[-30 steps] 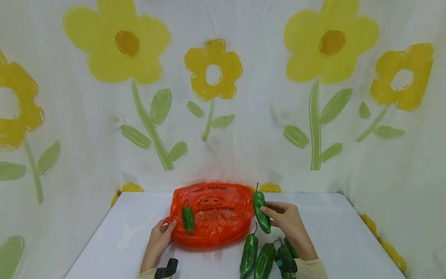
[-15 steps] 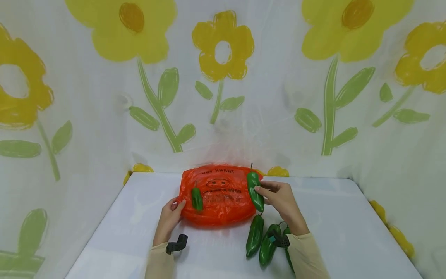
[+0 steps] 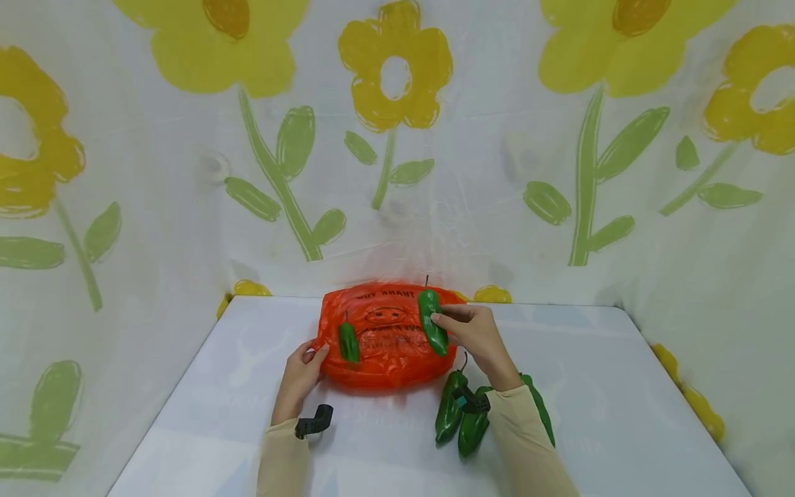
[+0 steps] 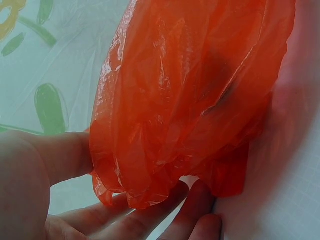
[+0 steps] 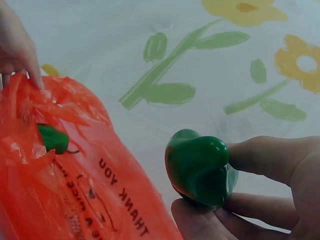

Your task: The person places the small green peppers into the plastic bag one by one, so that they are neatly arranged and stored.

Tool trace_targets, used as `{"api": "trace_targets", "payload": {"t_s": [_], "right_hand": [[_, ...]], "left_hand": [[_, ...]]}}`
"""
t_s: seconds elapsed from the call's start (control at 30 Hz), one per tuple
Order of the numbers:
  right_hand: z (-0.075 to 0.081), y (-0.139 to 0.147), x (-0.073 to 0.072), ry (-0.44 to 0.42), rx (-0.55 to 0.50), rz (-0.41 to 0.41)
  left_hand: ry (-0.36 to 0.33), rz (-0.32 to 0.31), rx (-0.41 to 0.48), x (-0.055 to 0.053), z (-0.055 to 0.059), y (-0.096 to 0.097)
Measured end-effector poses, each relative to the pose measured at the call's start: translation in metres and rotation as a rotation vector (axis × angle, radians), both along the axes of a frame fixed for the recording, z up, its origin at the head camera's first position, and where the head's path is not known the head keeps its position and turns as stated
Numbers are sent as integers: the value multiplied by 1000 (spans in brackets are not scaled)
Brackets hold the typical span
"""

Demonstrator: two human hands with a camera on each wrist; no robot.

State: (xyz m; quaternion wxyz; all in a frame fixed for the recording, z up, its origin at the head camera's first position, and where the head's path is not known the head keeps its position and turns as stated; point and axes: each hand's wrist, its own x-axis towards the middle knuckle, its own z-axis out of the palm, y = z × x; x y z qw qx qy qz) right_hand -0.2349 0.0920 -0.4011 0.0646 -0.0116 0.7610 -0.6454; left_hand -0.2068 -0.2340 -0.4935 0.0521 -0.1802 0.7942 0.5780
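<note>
A red plastic bag (image 3: 385, 373) with dark printing lies on the table, its opening toward me. My left hand (image 3: 301, 373) pinches the bag's left edge between thumb and fingers; the left wrist view shows the thin film (image 4: 165, 100) gathered there. Inside the bag sits one green pepper (image 3: 348, 342), its end (image 5: 54, 139) also visible in the right wrist view. My right hand (image 3: 477, 338) holds another long green pepper (image 3: 431, 324), stem up, in front of the bag's right part. The fingers (image 5: 260, 157) and thumb close around its rounded lower end (image 5: 197, 160).
Several more green peppers (image 3: 450, 411) lie on the white table (image 3: 211, 414) below my right hand, partly covered by the right forearm. A pale curtain with yellow flowers (image 3: 397, 76) stands behind and at both sides of the table.
My right hand has carried its pepper leftward, from beside the bag's right edge to in front of it. The left hand keeps its grip. The head view has tilted downward.
</note>
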Motion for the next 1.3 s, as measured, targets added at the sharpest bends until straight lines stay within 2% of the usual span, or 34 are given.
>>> {"api": "trace_targets", "payload": {"t_s": [0.23, 0.57, 1.0, 1.3], "right_hand": [[-4, -11, -8, -17, -57, 15], [-9, -27, -21, -28, -48, 6], [-9, -48, -25, -40, -57, 6], [-16, -56, -26, -42, -56, 21]], "left_hand": [[-3, 3, -4, -4, 1, 2], [-6, -9, 4, -7, 7, 1], [-17, -5, 18, -6, 4, -1], [-22, -6, 31, -2, 3, 0]]}}
